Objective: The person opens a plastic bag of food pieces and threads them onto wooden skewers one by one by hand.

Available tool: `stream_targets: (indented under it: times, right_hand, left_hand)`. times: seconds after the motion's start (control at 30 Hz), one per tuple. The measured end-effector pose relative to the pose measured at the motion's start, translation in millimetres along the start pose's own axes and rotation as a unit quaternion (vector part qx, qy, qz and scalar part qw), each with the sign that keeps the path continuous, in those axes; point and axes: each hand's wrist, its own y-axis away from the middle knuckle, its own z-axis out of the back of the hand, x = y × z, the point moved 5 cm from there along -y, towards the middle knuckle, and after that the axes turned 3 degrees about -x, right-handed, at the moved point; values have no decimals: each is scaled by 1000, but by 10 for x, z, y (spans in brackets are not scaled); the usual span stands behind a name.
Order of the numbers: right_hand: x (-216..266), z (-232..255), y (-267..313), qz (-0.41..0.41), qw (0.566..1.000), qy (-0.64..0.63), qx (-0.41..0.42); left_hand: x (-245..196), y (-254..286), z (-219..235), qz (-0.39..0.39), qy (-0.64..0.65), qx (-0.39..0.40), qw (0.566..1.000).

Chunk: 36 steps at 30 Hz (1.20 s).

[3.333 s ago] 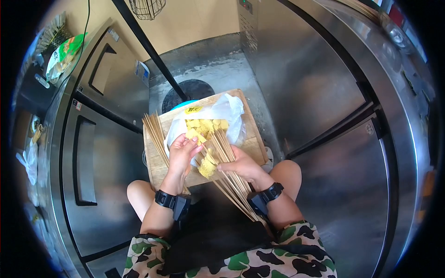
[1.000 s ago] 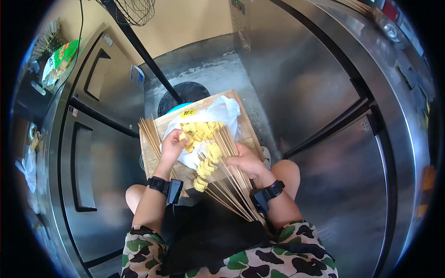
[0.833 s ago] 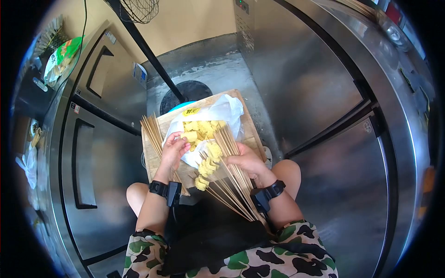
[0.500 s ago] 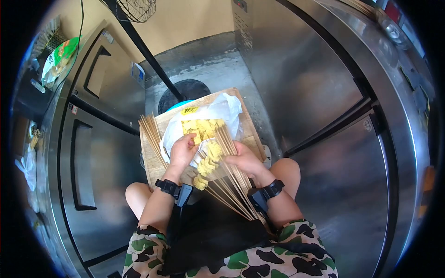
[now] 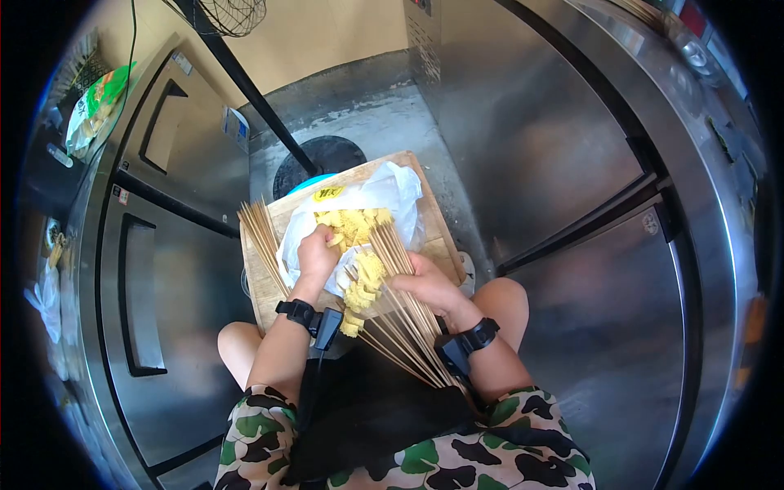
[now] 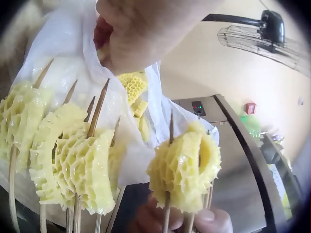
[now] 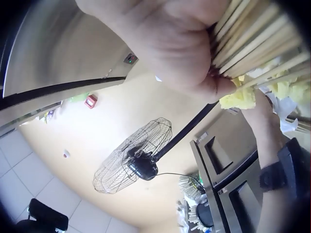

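Observation:
My right hand (image 5: 433, 282) grips a thick bundle of bamboo skewers (image 5: 394, 247). Several skewers fanned out to its left carry yellow honeycomb tripe (image 5: 364, 286); the left wrist view has these threaded pieces (image 6: 87, 170) up close, with skewer points sticking out above them. My left hand (image 5: 317, 255) is at the near left side of an opened white plastic bag (image 5: 380, 194), its curled fingers pinching a piece of tripe (image 5: 335, 239) beside the loose tripe pile (image 5: 358, 224). Most of that pinched piece is hidden by the hand in the left wrist view.
A wooden board (image 5: 437, 233) bears the bag, and more bare skewers (image 5: 260, 233) lie along its left side. Steel cabinets (image 5: 175, 278) stand on the left and a steel refrigerator (image 5: 539, 131) on the right. Behind the board rises a black fan pole (image 5: 253, 94).
My left hand lifted a tripe piece at the bag's left, turned over the pile and lies lower against it now. Tripe has been added to the fanned skewers since the earliest frame; the right hand keeps its grip.

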Motion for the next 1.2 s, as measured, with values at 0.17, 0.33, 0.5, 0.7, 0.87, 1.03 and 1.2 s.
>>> stream_targets:
  times: [0.17,0.33,0.5,0.7,0.87,1.03,1.2]
  right_hand:
    - [-81,60,-66,-4,999,42,-8]
    - [-143,43,-107,16,999,26,-18]
    - [-131,-19,-102,14,1000,23,-11]
    - [-175,-42,-110,14,999,34,-18]
    - [-206,24,-137,18,998,51,-25]
    - [-77,-45,-33,0,1000,22,-7]
    - [-170,-93,-77,14,1000,-6,19]
  left_hand:
    - [270,36,-70,40,323,17,945]
    - [127,245,255,185,504,51,842]
    - [-175,473,561,197,619,151,745]
    - [-778,604,743,200,680,190,679]
    - [-574,622,311,222,629,124,735]
    - [-453,600,157,292,695,78,653]
    - [-472,501,244,284,732,66,616]
